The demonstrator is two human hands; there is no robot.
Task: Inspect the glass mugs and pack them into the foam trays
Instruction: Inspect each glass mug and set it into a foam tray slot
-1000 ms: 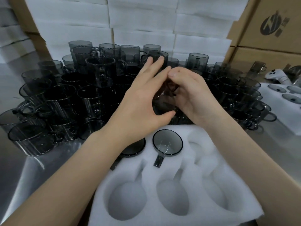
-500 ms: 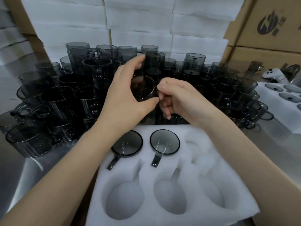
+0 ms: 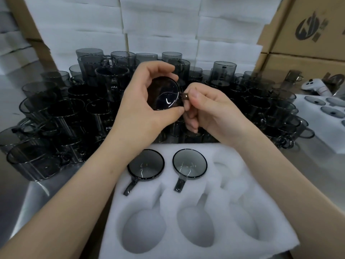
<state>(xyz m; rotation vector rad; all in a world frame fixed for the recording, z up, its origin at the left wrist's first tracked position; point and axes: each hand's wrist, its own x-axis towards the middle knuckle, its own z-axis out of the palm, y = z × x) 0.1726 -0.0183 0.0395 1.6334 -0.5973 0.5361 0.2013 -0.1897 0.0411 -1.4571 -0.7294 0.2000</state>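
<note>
Unpacked mugs (image 3: 56,113) crowd the surface (image 3: 28,199) at left; the left hand (image 3: 141,109) curls round one mug (image 3: 164,94), lifted end-on toward the eyes, likely for checking; the right hand (image 3: 211,109) pinches its handle (image 3: 184,96) to steady it; below, the foam tray (image 3: 274,217) holds two.

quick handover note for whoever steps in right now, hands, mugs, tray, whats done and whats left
Left hand grips the body of a glass mug, held up in front of the loose mugs on the table. Right hand pinches its handle.
Done: two packed mugs sit in the back row of the foam tray.
Left: finish inspecting the held mug, likely seat it in the empty back-right pocket, then fill the three front pockets.
</note>
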